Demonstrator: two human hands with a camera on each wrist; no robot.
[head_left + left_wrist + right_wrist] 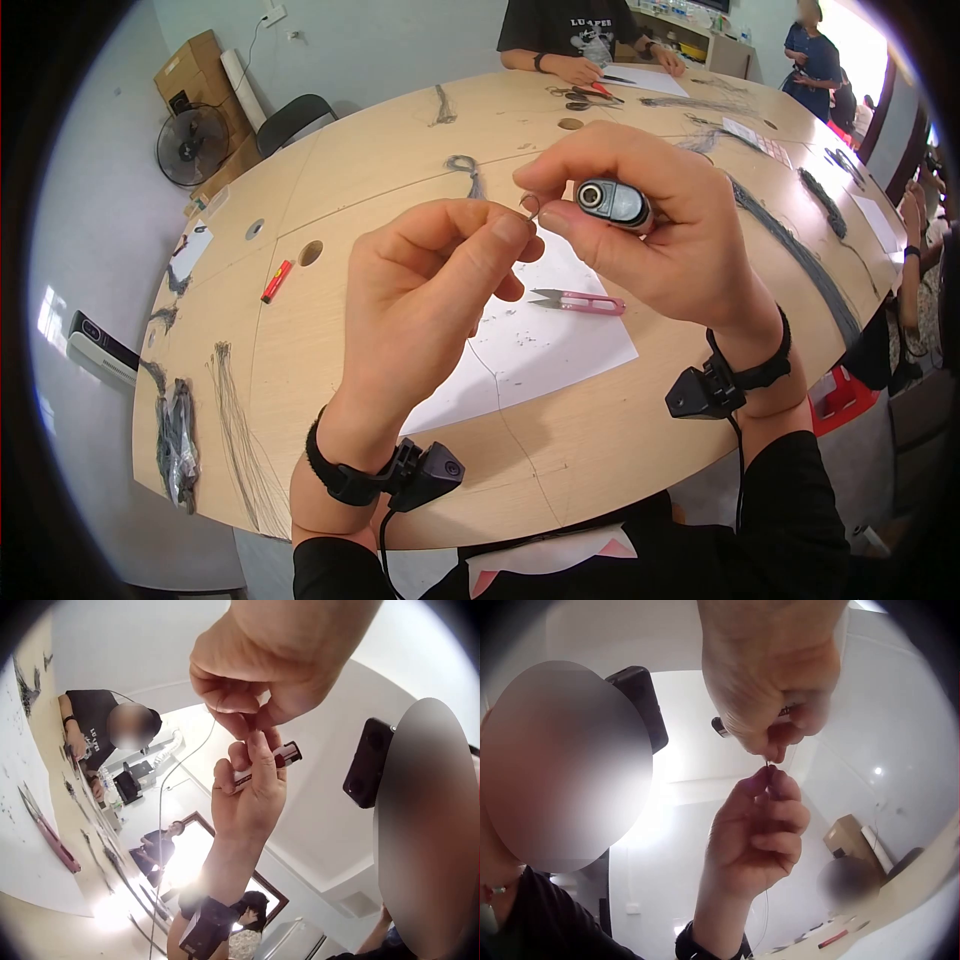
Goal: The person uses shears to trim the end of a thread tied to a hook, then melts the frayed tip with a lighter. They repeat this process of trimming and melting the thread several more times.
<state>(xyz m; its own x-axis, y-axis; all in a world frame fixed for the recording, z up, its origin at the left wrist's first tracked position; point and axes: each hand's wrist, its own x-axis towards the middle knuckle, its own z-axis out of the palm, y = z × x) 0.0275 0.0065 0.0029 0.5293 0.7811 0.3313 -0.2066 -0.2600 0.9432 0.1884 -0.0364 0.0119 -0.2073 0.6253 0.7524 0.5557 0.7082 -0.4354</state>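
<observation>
Both hands meet in front of the chest, above a white sheet of paper (590,345). My left hand (420,290) pinches a thin dark cord (497,385) between thumb and forefinger; its long end trails down over the paper and table. A small loop of the cord shows between the two hands' fingertips. Curled fingers of my right hand (660,220) grip a lighter (612,203), which is white and red along its side (285,755) in the left wrist view. The right thumb and forefinger are at the loop. Pink thread snips (590,303) lie on the paper below.
Left of the paper lies a red lighter-like stick (277,281), with bundles of grey cord (235,430) nearer the table's left edge. More cord bundles (795,250) lie at the right. Across the table (380,150) a person (575,45) sits beside scissors (580,100).
</observation>
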